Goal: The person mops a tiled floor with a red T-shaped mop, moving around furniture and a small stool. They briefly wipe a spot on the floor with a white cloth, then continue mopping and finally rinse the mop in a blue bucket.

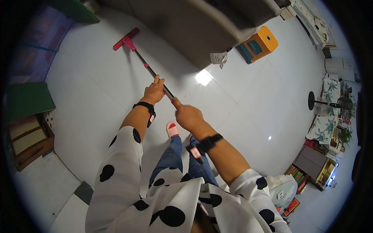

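Note:
A long-handled mop or squeegee (140, 57) with a metal pole runs from my hands toward the upper left. Its flat red head (127, 39) rests on the white tiled floor (96, 70) and casts a shadow. My left hand (154, 89) is wrapped around the middle of the pole, index finger along it. Lower down, my right hand (188, 116) grips the pole's end, near a red collar, and covers the tip. Both wrists wear black bands. My feet, one in a pink slipper (172, 129), stand below the hands.
A brown sofa (186, 32) borders the floor ahead, with a white tag (218, 58) at its corner. Beside it stands an orange and teal step stool (258, 43). Green panels (29, 100) and a wooden frame (32, 139) are left; a black stand fan (311, 100) is right.

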A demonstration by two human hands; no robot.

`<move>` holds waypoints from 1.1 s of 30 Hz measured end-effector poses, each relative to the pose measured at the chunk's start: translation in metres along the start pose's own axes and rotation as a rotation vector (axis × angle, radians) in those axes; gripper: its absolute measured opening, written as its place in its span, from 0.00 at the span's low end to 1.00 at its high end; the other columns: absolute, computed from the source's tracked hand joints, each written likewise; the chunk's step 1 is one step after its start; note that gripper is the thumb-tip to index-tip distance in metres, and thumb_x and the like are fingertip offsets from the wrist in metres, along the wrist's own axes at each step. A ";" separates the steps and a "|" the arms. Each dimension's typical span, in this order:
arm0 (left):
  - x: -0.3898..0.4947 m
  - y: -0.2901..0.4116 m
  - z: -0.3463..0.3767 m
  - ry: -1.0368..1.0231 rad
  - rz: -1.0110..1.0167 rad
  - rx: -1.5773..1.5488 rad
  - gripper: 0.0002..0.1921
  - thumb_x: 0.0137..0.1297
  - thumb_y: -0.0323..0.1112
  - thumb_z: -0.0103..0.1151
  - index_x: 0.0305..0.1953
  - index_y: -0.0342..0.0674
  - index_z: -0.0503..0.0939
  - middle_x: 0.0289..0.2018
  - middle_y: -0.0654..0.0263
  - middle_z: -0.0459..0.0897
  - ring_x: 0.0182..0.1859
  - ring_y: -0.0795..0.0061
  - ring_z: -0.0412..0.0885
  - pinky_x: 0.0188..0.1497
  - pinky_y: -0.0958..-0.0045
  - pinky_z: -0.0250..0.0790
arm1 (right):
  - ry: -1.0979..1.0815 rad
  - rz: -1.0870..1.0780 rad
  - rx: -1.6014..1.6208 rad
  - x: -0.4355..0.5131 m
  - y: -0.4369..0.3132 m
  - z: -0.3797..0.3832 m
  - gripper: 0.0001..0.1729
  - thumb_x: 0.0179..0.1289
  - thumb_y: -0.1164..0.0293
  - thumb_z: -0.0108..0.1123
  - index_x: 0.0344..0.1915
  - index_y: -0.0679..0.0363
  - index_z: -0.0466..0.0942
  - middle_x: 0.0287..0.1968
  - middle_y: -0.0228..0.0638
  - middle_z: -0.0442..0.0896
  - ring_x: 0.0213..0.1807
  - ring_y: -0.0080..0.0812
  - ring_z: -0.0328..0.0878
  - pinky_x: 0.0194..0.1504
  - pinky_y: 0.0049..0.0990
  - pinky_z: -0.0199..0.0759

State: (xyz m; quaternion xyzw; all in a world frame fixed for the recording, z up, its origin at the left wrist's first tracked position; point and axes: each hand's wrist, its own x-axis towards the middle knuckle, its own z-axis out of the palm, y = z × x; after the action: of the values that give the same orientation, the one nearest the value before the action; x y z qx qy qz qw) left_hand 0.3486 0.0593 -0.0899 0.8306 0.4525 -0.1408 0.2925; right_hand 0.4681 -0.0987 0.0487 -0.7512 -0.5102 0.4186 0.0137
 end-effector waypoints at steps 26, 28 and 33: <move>-0.205 0.213 0.148 -0.234 0.378 -0.650 0.17 0.53 0.44 0.65 0.38 0.39 0.75 0.42 0.50 0.76 0.40 0.49 0.80 0.39 0.50 0.74 | 0.148 0.204 -0.648 -0.369 0.082 -0.178 0.11 0.38 0.73 0.65 0.28 0.57 0.79 0.22 0.44 0.78 0.26 0.49 0.78 0.27 0.42 0.69; -0.197 0.152 0.154 -0.240 0.203 -0.649 0.16 0.55 0.44 0.65 0.37 0.40 0.76 0.42 0.51 0.77 0.43 0.51 0.80 0.41 0.52 0.73 | 0.025 0.066 -0.689 -0.310 0.081 -0.174 0.12 0.40 0.70 0.66 0.31 0.56 0.80 0.22 0.42 0.78 0.25 0.47 0.77 0.27 0.42 0.68; -0.220 -0.034 0.186 0.147 -0.233 -0.471 0.20 0.51 0.46 0.71 0.33 0.37 0.76 0.37 0.50 0.79 0.42 0.49 0.79 0.43 0.54 0.72 | -0.110 -0.388 -0.685 -0.151 0.046 -0.083 0.17 0.52 0.65 0.65 0.45 0.50 0.78 0.23 0.39 0.79 0.25 0.43 0.79 0.27 0.41 0.71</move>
State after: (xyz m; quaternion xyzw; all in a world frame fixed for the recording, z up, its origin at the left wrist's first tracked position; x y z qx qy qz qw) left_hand 0.2043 -0.1876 -0.1390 0.6900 0.5853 -0.0039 0.4259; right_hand 0.5364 -0.2043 0.1749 -0.5782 -0.7528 0.2534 -0.1862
